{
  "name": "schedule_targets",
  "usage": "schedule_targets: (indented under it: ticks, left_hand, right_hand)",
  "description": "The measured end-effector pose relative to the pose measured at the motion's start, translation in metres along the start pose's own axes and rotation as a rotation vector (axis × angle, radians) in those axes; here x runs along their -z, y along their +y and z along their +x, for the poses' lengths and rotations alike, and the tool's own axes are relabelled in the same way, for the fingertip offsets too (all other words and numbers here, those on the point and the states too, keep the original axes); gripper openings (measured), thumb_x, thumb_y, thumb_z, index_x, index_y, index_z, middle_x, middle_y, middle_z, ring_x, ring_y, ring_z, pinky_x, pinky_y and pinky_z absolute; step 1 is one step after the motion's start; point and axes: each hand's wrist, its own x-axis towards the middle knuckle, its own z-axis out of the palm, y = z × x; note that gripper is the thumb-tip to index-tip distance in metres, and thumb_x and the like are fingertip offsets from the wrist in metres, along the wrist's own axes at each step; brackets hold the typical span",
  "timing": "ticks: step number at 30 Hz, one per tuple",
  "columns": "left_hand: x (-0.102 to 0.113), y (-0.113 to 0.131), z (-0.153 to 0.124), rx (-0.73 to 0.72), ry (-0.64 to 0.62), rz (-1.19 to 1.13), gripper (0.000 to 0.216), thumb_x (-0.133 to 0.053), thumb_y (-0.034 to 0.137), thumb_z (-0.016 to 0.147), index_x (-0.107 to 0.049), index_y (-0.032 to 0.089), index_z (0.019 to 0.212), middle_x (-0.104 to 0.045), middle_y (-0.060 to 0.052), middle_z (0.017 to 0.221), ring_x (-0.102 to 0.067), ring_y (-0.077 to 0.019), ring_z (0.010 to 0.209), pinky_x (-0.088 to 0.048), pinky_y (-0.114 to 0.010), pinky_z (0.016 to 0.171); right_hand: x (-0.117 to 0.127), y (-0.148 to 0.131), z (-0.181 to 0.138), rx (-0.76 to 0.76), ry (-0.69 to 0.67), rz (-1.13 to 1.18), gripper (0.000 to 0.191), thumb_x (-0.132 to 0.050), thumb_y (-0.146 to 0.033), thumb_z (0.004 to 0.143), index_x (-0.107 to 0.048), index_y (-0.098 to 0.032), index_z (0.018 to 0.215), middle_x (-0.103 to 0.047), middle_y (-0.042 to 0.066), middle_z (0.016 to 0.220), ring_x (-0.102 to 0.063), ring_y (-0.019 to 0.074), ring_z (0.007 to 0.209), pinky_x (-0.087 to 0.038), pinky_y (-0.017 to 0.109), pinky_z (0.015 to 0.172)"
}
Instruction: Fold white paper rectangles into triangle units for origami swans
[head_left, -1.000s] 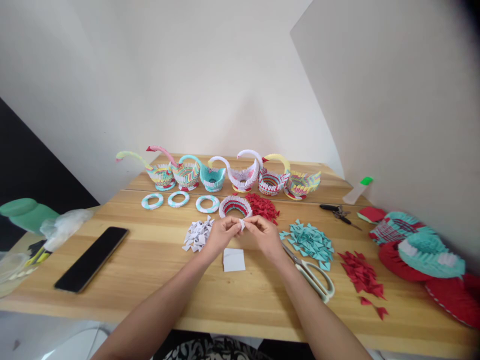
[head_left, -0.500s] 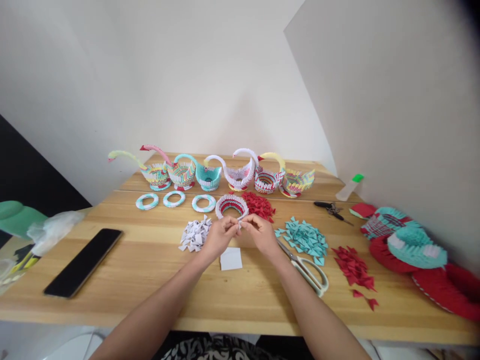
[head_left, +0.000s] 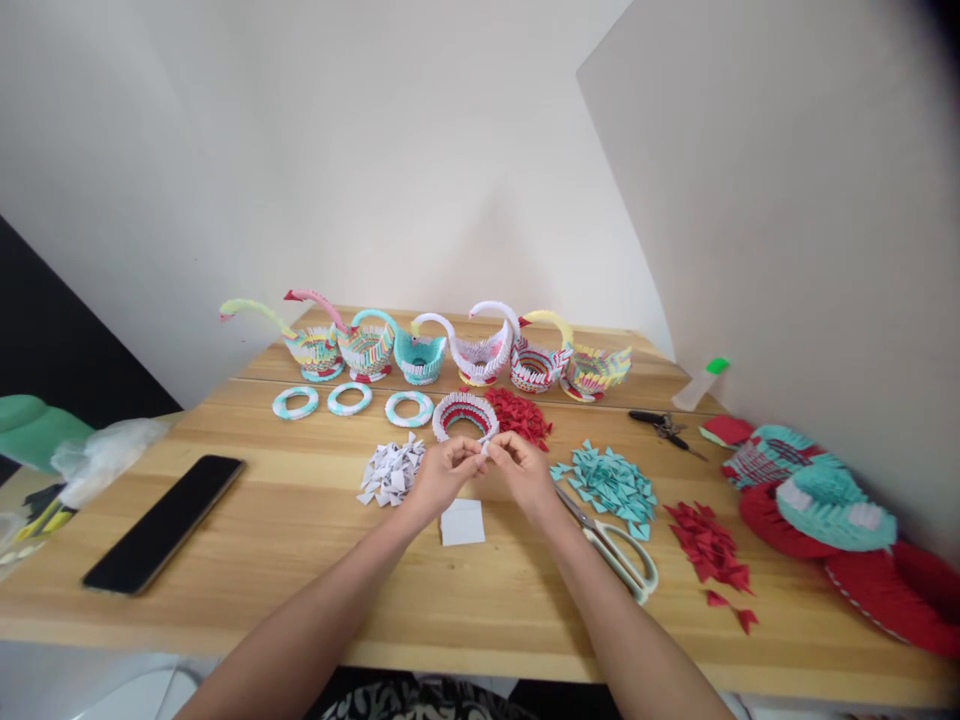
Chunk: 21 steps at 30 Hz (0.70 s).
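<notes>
Mid-table, my left hand (head_left: 445,474) and my right hand (head_left: 523,470) meet at the fingertips, both closed in a pinch. Between them a small white folded paper piece (head_left: 485,448) shows, its lower part hidden by the fingers. Just beyond stands a round paper bowl (head_left: 464,407) of interlocked white, red and teal pieces; my fingers cover its near edge, and I cannot tell whether they touch it. A heap of white paper triangles (head_left: 390,475) lies beside my left hand. Below the hands is a flat white paper sheet (head_left: 463,523).
Several paper swans (head_left: 420,358) line the back, with paper rings (head_left: 409,408) before them. Red triangles (head_left: 517,415), teal triangles (head_left: 609,485), scissors (head_left: 619,550) and a glue bottle (head_left: 699,385) lie rightward, near large paper pieces (head_left: 836,505). A phone (head_left: 165,525) rests at left.
The view has shifted slightly. My hands stay together at the same spot, with small finger movements around the white paper piece.
</notes>
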Motion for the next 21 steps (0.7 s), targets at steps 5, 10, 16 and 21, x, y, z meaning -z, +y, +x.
schedule_targets:
  ticks: [5,10,16,21]
  left_hand:
    - [0.002,0.004,-0.001,-0.029,0.015,0.09,0.019,-0.063,0.034,0.076,-0.061,0.015,0.077,-0.063,-0.002,0.064,-0.058,-0.013,0.059,-0.046,-0.024,0.061]
    - [0.001,0.002,-0.002,-0.03,0.031,0.196,0.017,-0.061,0.031,0.075,-0.063,0.015,0.076,-0.063,-0.001,0.064,-0.056,-0.0122,0.057,-0.042,-0.021,0.056]
    - [0.001,-0.004,-0.001,-0.048,-0.006,0.251,0.022,-0.058,0.036,0.08,-0.065,0.015,0.079,-0.062,0.0,0.063,-0.055,-0.0122,0.057,-0.041,-0.021,0.056]
    - [0.001,0.008,-0.004,-0.083,-0.013,0.343,0.015,-0.057,0.029,0.08,-0.063,0.016,0.075,-0.064,0.0,0.067,-0.056,-0.0132,0.062,-0.04,-0.021,0.059]
  right_hand:
    - [0.001,-0.002,0.001,0.009,-0.022,-0.009,0.023,-0.057,-0.04,0.087,-0.06,-0.02,0.078,-0.062,0.0,0.077,-0.057,0.0161,0.075,-0.044,0.026,0.072]
    - [0.003,-0.008,0.001,0.059,-0.014,-0.093,0.018,-0.058,-0.035,0.087,-0.062,-0.02,0.079,-0.065,0.002,0.081,-0.058,0.0174,0.078,-0.045,0.028,0.076]
    - [0.004,-0.005,0.0,0.014,0.027,-0.069,0.017,-0.057,-0.034,0.086,-0.059,-0.02,0.077,-0.062,0.0,0.078,-0.056,0.0162,0.074,-0.042,0.025,0.07]
    - [0.002,-0.002,0.0,-0.003,0.015,0.007,0.023,-0.056,-0.038,0.086,-0.055,-0.02,0.073,-0.057,-0.001,0.074,-0.053,0.0151,0.072,-0.042,0.024,0.068]
